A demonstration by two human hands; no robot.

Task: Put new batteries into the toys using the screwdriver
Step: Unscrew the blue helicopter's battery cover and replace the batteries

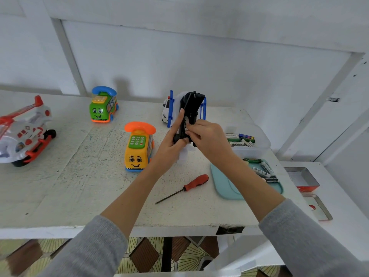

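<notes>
Orange screwdriver (191, 185) lying on table (79, 186), two phone-bus toys, two helicopters

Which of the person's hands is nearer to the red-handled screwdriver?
Right. The right hand is above the screwdriver; the left hand is farther left.

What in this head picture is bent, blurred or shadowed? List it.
Head view: wide-angle bending curves the table edge and the wall battens; even, soft daylight with no glare; a faint shadow on the wall behind the green bus toy; the small print on the batteries in the teal tray is barely legible; the sleeves at the bottom corners are soft and stretched.
</notes>
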